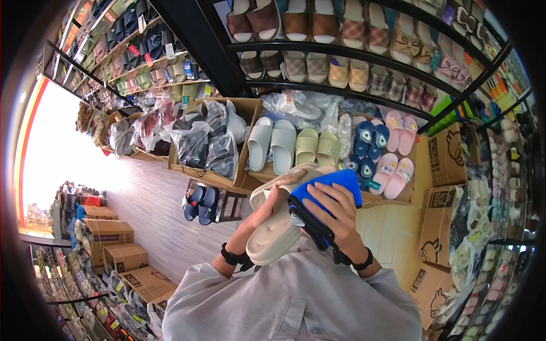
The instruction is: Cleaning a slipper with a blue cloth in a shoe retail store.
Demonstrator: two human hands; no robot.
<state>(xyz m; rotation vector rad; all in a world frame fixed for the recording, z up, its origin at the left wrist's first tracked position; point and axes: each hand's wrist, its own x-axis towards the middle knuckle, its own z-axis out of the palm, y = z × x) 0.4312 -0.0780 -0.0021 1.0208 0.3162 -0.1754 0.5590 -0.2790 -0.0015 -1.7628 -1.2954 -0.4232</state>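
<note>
My left hand (265, 210) grips a pair of beige slide slippers (273, 238) in front of my chest, its thumb lying along their side. The two slippers overlap, one sole turned up towards me. In my right hand (337, 213) is a folded blue cloth (347, 181) with a black side, its fingers spread over the top. The cloth rests against the right side of the slippers and hides part of them. Just beyond my hands stand green slides (318, 147) and grey slides (272, 145).
An open carton (204, 175) of bagged slippers stands ahead to the left. Navy slides (201, 204) sit on a low stool. Pink slides (392, 174) lie to the right. Black-framed racks (332, 47) rise ahead, and cartons (147, 281) line the left side of the floor.
</note>
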